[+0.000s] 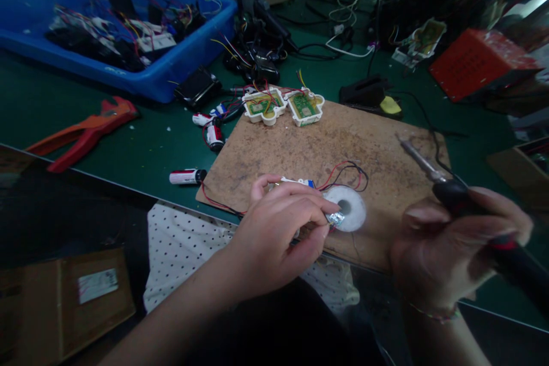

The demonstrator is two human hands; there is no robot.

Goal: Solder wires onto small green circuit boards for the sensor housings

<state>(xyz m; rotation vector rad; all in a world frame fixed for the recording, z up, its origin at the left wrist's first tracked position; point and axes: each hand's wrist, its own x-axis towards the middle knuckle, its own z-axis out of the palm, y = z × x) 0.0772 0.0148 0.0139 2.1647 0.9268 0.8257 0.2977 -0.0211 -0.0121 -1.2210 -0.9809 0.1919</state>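
Observation:
My left hand (pixel 287 223) is closed, with a small shiny circuit board (pixel 335 218) pinched between thumb and fingertips. Under the board lies a white solder spool (pixel 355 211) on its side. Partly hidden behind my left fingers is a white and blue part (pixel 302 182), and red and black wires (pixel 349 168) loop out beside it. My right hand (pixel 454 240) grips a soldering iron (pixel 454 191) by its black handle, its metal tip pointing up and left above the board's right side. A battery (pixel 187 176) with red and black leads rests left of my left hand.
A brown work board (pixel 364 137) lies on the green table. Two white housings with green circuit boards (pixel 265 106) sit at its back edge. Red-handled pliers (pixel 92 128), a blue bin (pixel 171 66) of wired parts, a black iron stand (pixel 364 91) and a red box (pixel 480 63) stand around.

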